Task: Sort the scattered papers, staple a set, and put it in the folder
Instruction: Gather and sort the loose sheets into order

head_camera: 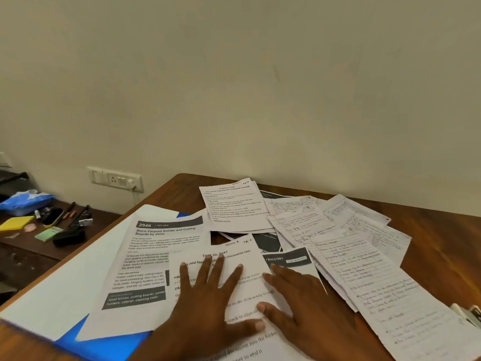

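**Both hands flat on the printed sheet**

The left hand (pixel 208 303) lies palm-down with fingers spread wide and straight on a printed sheet (pixel 244 295) at about 6 o'clock on the wooden desk (pixel 442 246) — it presses, it grasps nothing. Just beside it, toward 5 o'clock, the right hand (pixel 309 306) also rests flat, fingers straight and fanned, touching the same sheet's right side and gripping nothing.

At 9 o'clock from the hands a second printout headed "2946" (pixel 156 256) lies partly under the pressed sheet. It overlaps a blue folder (pixel 104 345), which shows at 7 o'clock under a large blank white sheet (pixel 65 282).

At 12 o'clock another typed page (pixel 234 204) lies near the wall. From 1 to 4 o'clock handwritten lined pages (pixel 364 261) fan out, overlapping — dark-banded printouts (pixel 286 259) peek from beneath them. At the frame's edge at 4 o'clock sits a pale object, possibly a stapler (pixel 468 315); only part shows.

Far off at 10 o'clock, a lower side table (pixel 26 246) carries yellow sticky notes (pixel 15 222) and small clutter, below a wall socket (pixel 115 179).
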